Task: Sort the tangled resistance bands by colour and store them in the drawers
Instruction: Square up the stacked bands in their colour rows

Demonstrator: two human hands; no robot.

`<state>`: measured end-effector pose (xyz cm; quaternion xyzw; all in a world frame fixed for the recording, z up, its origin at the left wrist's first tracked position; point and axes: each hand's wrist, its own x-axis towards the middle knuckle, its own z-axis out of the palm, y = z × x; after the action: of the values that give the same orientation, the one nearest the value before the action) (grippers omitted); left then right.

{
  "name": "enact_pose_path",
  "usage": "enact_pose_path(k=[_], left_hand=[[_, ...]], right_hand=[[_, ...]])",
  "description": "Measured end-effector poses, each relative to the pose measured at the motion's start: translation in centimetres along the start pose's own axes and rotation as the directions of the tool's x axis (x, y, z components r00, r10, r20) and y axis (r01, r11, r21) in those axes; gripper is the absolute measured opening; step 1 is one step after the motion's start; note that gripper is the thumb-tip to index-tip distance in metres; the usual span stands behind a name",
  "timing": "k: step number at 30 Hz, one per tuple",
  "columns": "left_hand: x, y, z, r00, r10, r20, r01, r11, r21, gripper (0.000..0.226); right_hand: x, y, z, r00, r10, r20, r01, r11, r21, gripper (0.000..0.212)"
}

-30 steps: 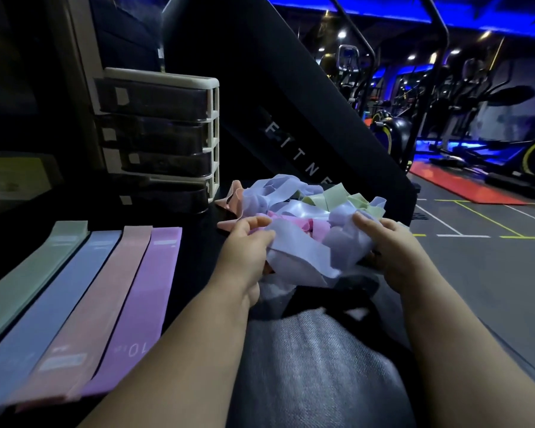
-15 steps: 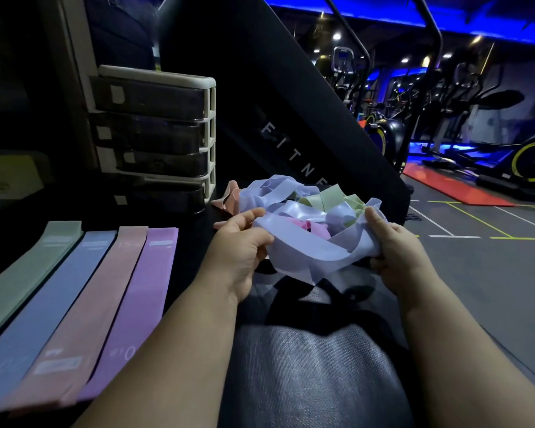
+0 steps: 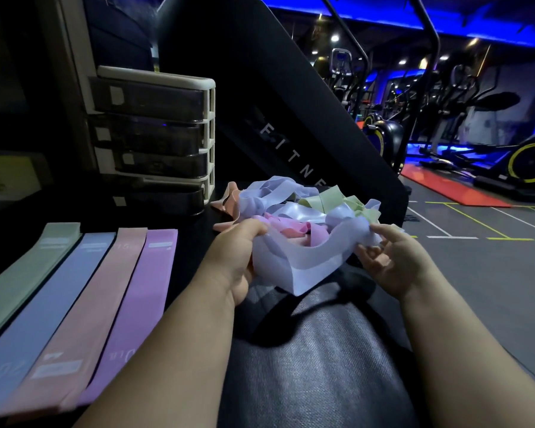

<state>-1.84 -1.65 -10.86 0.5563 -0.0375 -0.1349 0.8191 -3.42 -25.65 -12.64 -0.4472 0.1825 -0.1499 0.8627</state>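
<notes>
A tangle of resistance bands [image 3: 303, 211] in pale blue, green, pink and peach lies on a dark surface in the middle of the view. A pale blue band [image 3: 306, 264] hangs in a loop at the front of the tangle. My left hand [image 3: 232, 257] grips its left end. My right hand [image 3: 396, 261] pinches its right end between thumb and fingers. A cream drawer unit [image 3: 155, 140] with several dark, closed drawers stands behind and to the left.
Flat on the left lie a green band [image 3: 22, 279], a blue band [image 3: 47, 313], a peach band [image 3: 84, 310] and a purple band [image 3: 130, 307], side by side. A dark slanted machine panel [image 3: 260, 97] rises behind the tangle. My knee in grey cloth [image 3: 315, 366] is below. Gym floor [image 3: 491, 273] lies to the right.
The pale blue band has been drawn toward me and spread between both hands, now hanging in a wider loop in front of the tangle. My right hand moved right.
</notes>
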Motion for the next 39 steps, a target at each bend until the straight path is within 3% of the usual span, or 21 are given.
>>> enact_pose_path(k=[4, 12, 18, 22, 27, 30, 34, 37, 39], left_hand=[[0.3, -0.2, 0.1, 0.999, -0.004, -0.04, 0.002, 0.999, -0.048, 0.023], [0.7, -0.3, -0.3, 0.991, 0.071, -0.114, -0.072, 0.997, -0.011, 0.013], [1.1, -0.6, -0.6, 0.981, 0.14, -0.134, -0.14, 0.99, 0.012, 0.015], [1.0, -0.6, -0.5, 0.977, 0.135, -0.168, -0.132, 0.991, 0.024, 0.003], [1.2, -0.4, -0.6, 0.978, 0.113, -0.174, -0.113, 0.994, 0.009, 0.024], [0.6, 0.0, -0.4, 0.994, 0.066, -0.093, -0.071, 0.996, -0.054, 0.005], [0.2, -0.6, -0.2, 0.998, 0.065, -0.011, -0.062, 0.978, 0.197, 0.066], [0.2, -1.1, 0.0, 0.992, 0.098, -0.083, -0.056, 0.911, 0.408, 0.066], [0.7, -1.2, -0.1, 0.987, 0.111, -0.118, -0.051, 0.903, 0.426, 0.046]], right_hand=[[-0.3, 0.0, 0.2, 0.998, -0.011, 0.062, 0.013, 0.999, -0.032, 0.02], [0.4, 0.7, -0.6, 0.986, -0.157, 0.058, 0.167, 0.9, -0.403, 0.02], [0.8, 1.0, -0.4, 0.979, -0.2, 0.04, 0.2, 0.902, -0.382, 0.023], [0.7, 1.0, -0.2, 0.981, -0.189, 0.039, 0.188, 0.895, -0.404, 0.023], [0.8, 1.4, -0.3, 0.968, -0.248, 0.034, 0.23, 0.827, -0.512, 0.029], [0.9, 1.7, -0.2, 0.966, -0.256, 0.043, 0.235, 0.788, -0.569, 0.022], [0.8, 1.7, 0.0, 0.971, -0.238, 0.034, 0.211, 0.777, -0.593, 0.039], [0.5, 1.5, 0.1, 0.974, -0.226, 0.021, 0.206, 0.84, -0.503, 0.057], [0.1, 1.2, 0.2, 0.981, -0.183, 0.059, 0.191, 0.894, -0.406, 0.057]])
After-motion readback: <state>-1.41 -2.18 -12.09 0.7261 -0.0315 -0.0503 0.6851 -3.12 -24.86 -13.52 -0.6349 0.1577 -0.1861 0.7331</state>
